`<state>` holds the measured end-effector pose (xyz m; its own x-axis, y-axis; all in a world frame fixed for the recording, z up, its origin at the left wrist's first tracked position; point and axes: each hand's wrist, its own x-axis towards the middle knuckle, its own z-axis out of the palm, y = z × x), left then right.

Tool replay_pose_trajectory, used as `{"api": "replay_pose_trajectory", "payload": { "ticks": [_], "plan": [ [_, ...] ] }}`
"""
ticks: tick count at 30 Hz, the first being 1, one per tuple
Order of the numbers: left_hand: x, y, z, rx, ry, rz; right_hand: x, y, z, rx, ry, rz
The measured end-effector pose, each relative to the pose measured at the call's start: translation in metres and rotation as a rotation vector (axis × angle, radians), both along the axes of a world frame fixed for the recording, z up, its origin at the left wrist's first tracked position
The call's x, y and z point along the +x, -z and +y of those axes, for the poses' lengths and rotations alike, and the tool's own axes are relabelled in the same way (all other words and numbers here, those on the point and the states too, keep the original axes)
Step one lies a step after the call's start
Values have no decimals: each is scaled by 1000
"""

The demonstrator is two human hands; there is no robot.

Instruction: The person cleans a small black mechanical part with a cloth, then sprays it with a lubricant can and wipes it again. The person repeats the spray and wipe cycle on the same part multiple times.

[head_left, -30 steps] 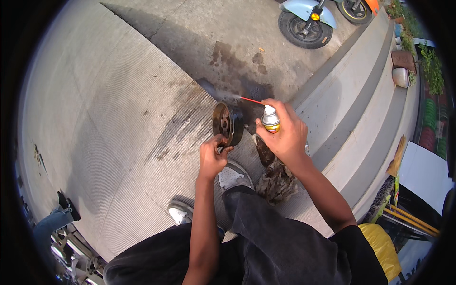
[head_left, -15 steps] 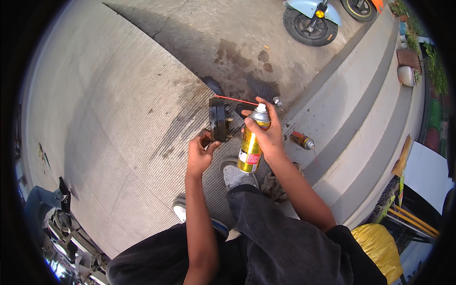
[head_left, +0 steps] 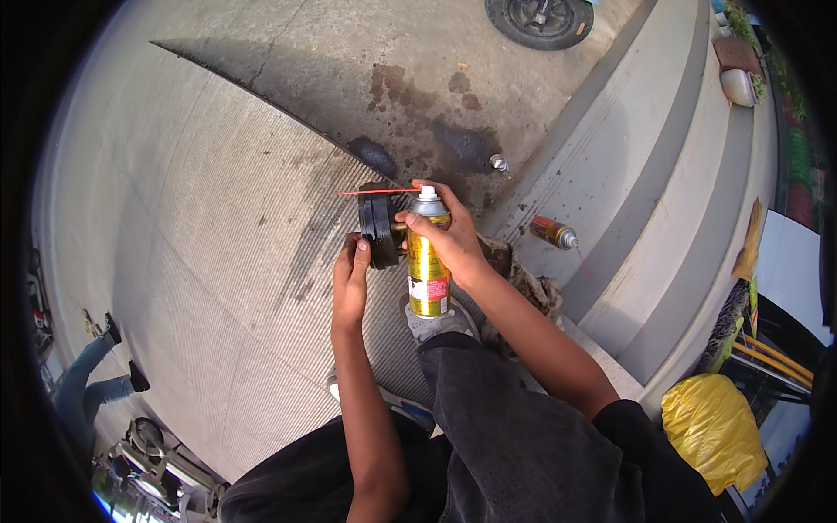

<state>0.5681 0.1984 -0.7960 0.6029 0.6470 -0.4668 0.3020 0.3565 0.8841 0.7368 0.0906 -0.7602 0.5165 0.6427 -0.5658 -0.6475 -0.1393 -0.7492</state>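
The left hand (head_left: pixel 350 266) held the lower edge of the dark round part (head_left: pixel 377 228) with its fingers in a narrow grip. This part was in the air above the ribbed ground (head_left: pixel 218 261), just left of the gold spray can (head_left: pixel 427 270). One second before, its hollow face could be seen; now it stood almost edge-on. The thin red tube (head_left: pixel 375 191) had come across the upper rim, so that its tip reached past the left side. The can had come nearer to the part; it was in the right hand (head_left: pixel 449 231), whose fingers were wrapped around its upper portion. The white mist from one second before was no longer visible. In my judgement, the spraying was paused, or the tube was being brought to another place on the part.

At the far left, the legs of another person (head_left: pixel 87 375) were cut off by the dark border. The hollow face was turned away, so its inside could not be checked. I could not tell whether a finger pressed the white nozzle (head_left: pixel 427 192). The dirty rag (head_left: pixel 534 292) was partly covered by the right forearm (head_left: pixel 540 340), and the wheel (head_left: pixel 542 22) was cut by the upper edge.
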Motion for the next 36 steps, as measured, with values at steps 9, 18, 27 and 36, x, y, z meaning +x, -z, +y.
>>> {"api": "replay_pose_trajectory", "payload": {
  "ticks": [9,18,27,36],
  "plan": [
    [0,12,-17,33,-191,123,-19,0,-7,-11,26,96],
    [42,-5,-25,152,-536,330,-28,7,-20,29,13,-16],
    [64,-2,-15,340,-532,479,-9,-28,-36,-229,55,-862],
    [83,-10,6,301,-395,631,-3,-61,-49,-475,-137,-1160]
  ]
}}
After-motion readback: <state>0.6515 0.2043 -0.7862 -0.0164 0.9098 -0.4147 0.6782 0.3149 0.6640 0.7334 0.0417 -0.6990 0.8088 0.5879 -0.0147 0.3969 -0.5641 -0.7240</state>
